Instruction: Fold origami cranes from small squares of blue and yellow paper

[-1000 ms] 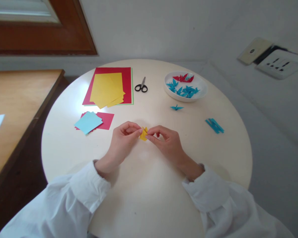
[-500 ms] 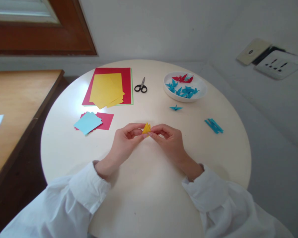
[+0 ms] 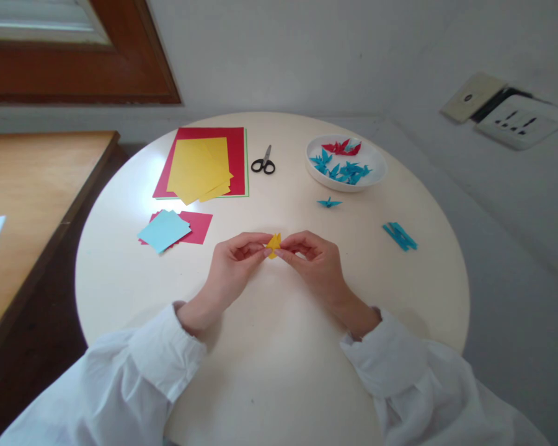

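Between my two hands, over the middle of the round white table (image 3: 270, 384), is a small folded piece of yellow origami paper (image 3: 274, 245). My left hand (image 3: 237, 263) pinches its left side between thumb and fingers. On the right side, my right hand (image 3: 314, 257) grips it the same way, thumb toward me. Fingertips cover part of the folds. Beyond my right hand lies a single blue paper crane (image 3: 329, 202). To the left of my left hand are light blue paper squares (image 3: 165, 231) on top of pink-red squares (image 3: 199, 227).
A white dish (image 3: 314, 176) holds red and blue paper cranes. Small scissors (image 3: 263, 162) with black handles lie at the back. Yellow sheets (image 3: 198, 167) rest on larger red sheets (image 3: 237, 142). Folded blue strips (image 3: 400, 236) are at the right. A wooden table (image 3: 41, 167) stands at the left.
The yellow paper has turned and its outline has changed between my fingertips, with its pointed top now less sharp. Both hands stay in nearly the same place.
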Demonstrator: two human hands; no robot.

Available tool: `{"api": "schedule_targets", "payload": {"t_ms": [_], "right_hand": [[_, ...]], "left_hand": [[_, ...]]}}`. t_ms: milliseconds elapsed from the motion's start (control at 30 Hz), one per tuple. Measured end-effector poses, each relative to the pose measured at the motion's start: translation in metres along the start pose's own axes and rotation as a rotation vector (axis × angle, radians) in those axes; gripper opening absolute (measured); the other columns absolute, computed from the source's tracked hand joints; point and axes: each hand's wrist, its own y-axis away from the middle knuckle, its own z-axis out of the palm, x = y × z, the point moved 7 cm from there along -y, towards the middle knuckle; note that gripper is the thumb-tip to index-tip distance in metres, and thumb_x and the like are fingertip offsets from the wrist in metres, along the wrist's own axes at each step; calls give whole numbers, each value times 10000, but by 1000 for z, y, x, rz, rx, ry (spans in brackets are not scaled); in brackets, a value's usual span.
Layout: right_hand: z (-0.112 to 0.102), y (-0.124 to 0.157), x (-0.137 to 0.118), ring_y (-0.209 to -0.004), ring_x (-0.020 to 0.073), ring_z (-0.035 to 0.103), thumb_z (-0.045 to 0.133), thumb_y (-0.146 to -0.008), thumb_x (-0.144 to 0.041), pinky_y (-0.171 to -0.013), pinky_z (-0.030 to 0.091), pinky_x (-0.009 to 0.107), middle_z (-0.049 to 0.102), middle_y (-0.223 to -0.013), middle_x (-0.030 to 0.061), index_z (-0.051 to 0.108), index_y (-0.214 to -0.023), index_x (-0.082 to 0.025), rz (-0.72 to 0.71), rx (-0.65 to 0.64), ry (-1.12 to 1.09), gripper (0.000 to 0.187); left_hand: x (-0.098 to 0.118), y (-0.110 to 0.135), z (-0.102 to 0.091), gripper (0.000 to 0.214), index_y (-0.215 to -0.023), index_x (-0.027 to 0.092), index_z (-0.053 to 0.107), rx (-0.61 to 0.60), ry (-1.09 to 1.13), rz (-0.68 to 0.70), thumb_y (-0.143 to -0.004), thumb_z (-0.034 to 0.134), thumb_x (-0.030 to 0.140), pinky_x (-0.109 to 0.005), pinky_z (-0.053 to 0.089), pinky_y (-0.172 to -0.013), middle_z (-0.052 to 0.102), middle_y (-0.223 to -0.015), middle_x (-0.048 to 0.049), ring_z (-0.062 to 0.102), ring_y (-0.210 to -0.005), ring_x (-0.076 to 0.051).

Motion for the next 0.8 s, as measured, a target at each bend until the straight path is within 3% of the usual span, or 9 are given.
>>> {"api": "schedule_targets", "payload": {"t_ms": [133,567,800], "right_hand": [[-1,0,1,-641,134,608,732,-625,-225,-636,518,277,658,-678,-5,631,-668,-198,2,7,-15,113],[-1,0,-4,-648,126,590,733,-626,-185,-646,506,276,645,-663,-9,639,-659,-194,-37,-6,-31,101],[-1,0,-4,-682,108,605,772,-611,-257,-677,533,264,626,-760,-17,602,-767,-200,-25,11,-106,238]], "left_hand": [[-1,0,-1,167,-781,175,714,15,13,-7,-638,742,256,-268,512,-671,714,-829,-49,637,-742,-163],[1,0,-5,129,-727,167,675,40,-24,-2,-648,735,250,-235,467,-608,667,-737,-18,587,-662,-123],[3,0,-3,174,-744,149,649,49,-20,-9,-635,746,245,-229,468,-606,648,-732,-12,582,-647,-112]]}}
